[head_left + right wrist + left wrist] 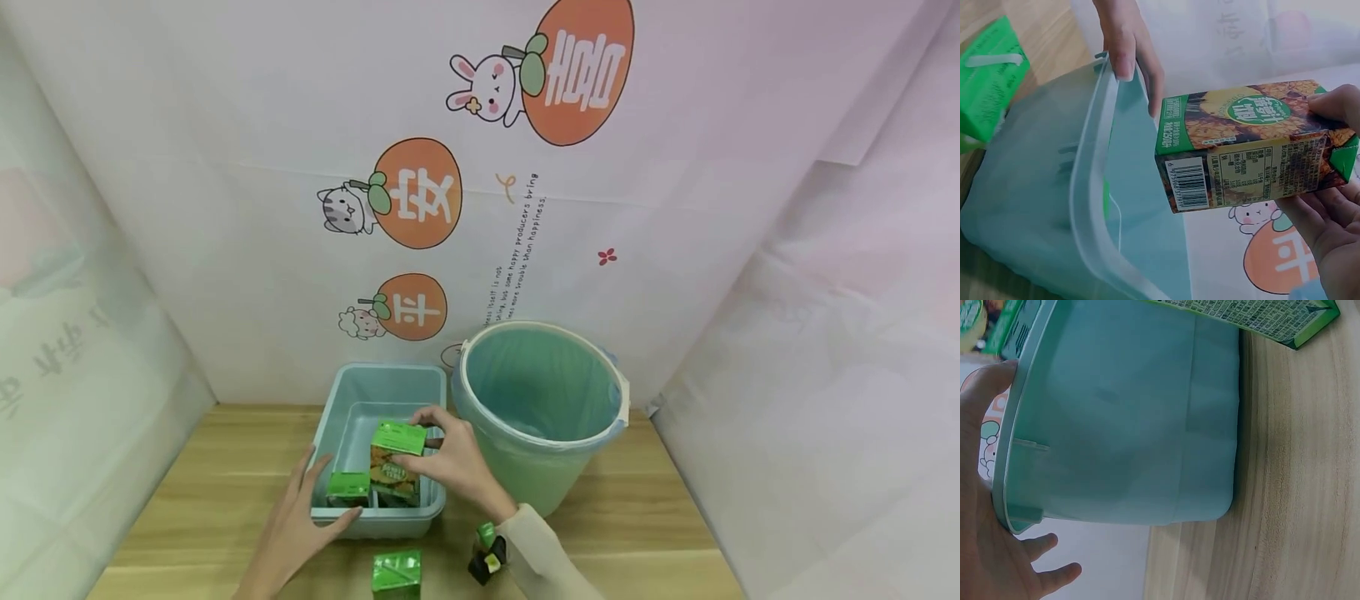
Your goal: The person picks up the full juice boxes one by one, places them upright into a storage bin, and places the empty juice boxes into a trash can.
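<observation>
My right hand [453,458] pinches a green-topped drink carton [393,475] between thumb and fingers, above the front part of a light blue plastic bin [427,379]. In the right wrist view the carton [1241,140] shows a barcode side and a brown food-print side, tilted over the bin rim [1088,181]. My left hand [296,521] holds the bin's front left corner, thumb over the front rim and fingers along the left rim. Another green-topped carton [348,487] sits inside the bin near that hand.
One more drink carton [396,575], with a straw on its side, stands on the wooden table [202,500] in front of the bin. A tall bucket [540,417] with a liner stands at the right. A small green-topped item [486,533] lies by the right sleeve. A printed cloth hangs behind.
</observation>
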{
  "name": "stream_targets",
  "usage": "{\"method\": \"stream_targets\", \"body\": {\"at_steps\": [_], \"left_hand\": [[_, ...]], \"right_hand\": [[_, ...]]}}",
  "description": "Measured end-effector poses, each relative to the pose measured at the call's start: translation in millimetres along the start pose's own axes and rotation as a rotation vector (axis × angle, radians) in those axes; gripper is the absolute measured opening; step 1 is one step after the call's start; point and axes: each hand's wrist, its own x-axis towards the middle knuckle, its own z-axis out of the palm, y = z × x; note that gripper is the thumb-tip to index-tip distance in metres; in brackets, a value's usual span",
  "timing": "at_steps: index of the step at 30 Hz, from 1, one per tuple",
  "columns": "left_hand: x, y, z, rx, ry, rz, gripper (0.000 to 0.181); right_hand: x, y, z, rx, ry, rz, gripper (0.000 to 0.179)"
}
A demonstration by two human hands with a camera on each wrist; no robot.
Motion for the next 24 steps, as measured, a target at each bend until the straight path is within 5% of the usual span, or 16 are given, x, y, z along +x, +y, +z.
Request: {"method": "stream_targets", "body": {"at_steps": [11,24], "left_hand": [[2.5,0.7,-0.9,0.033,-0.020,-0.026,0.096],[1.8,-0.4,-2.5,0.019,-0.003,-0.008,0.095]], "right_hand": [[37.6,17.5,29.6,-0.130,-0.026,-0.035,0.042],[59.2,34.3,54.9,-0.096,-0.075,0.052,0.041]]}}
